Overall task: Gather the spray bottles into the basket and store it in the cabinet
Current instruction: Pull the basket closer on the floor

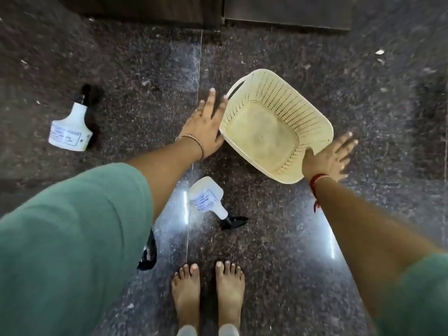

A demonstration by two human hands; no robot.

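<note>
A cream perforated plastic basket (312, 112) stands empty on the dark granite floor. My left hand (206, 124) is flat against its left side, fingers spread, and my right hand (332, 156) rests at its near right corner, fingers apart. Neither hand visibly grips the rim. One white spray bottle (70, 127) with a black trigger head lies on the floor to the far left. A second white spray bottle (208, 200) lies just below the basket, its black nozzle pointing right. A black shape (149, 253) shows partly under my left sleeve; I cannot tell what it is.
Dark wooden cabinet fronts (286, 10) run along the top of the view, with a gap between two panels. My bare feet (208, 292) stand at the bottom centre. Small bits of debris dot the floor at the upper right.
</note>
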